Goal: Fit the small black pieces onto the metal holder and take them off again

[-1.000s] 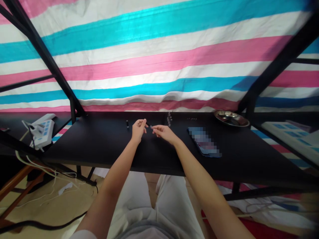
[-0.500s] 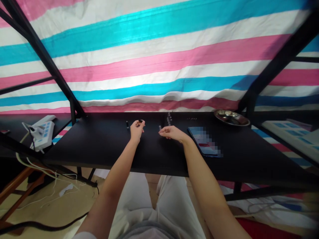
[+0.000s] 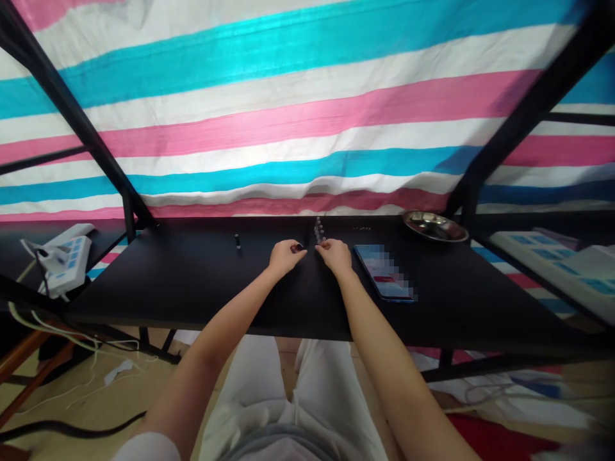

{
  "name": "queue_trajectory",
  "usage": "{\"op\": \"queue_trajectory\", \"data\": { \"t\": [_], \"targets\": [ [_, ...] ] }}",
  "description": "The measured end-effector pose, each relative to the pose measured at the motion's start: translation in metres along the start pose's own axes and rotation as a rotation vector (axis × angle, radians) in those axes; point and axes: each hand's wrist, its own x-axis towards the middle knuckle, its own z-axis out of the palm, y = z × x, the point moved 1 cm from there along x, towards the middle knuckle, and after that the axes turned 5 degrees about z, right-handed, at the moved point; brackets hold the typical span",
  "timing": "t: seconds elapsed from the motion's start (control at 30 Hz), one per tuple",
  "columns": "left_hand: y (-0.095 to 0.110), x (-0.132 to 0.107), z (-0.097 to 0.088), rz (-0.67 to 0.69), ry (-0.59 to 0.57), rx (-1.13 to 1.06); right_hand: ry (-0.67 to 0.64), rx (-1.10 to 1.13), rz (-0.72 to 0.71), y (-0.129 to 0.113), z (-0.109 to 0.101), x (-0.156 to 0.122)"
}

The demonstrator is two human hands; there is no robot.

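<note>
Over the middle of the black table, my left hand is closed in a pinch on a small black piece, too small to name. Close beside it on the right, my right hand has its thumb and fingers pressed together; whatever they hold is hidden. Just behind the right fingertips stands a row of small pale, see-through bead-like pieces. A short black stick-like piece with a light end is left of my left hand. A phone lies to the right of my right hand.
A shiny metal dish stands at the back right, with a few tiny pieces left of it. White power strips with cables are at far left. Black frame posts and a striped sheet bound the table.
My left hand has moved right, close to my right hand. The small greyish piece seen at my right fingertips is now hidden. The view has shifted slightly right.
</note>
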Motion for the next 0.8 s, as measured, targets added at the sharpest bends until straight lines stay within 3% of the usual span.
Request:
{"op": "queue_trajectory", "data": {
  "t": [0.2, 0.57, 0.7, 0.8],
  "targets": [
    [0.008, 0.019, 0.021, -0.142, -0.035, 0.21, -0.012, -0.077, 0.0, 0.0, 0.003, -0.002],
    [0.008, 0.023, 0.031, -0.167, -0.046, 0.388, -0.05, -0.114, 0.023, 0.001, 0.003, -0.001],
    [0.011, 0.019, 0.016, -0.132, -0.107, 0.422, -0.064, -0.106, 0.012, -0.002, -0.001, -0.005],
    [0.013, 0.011, -0.017, 0.007, 0.024, 0.558, -0.028, -0.069, 0.018, -0.006, -0.006, -0.008]
  ]
}}
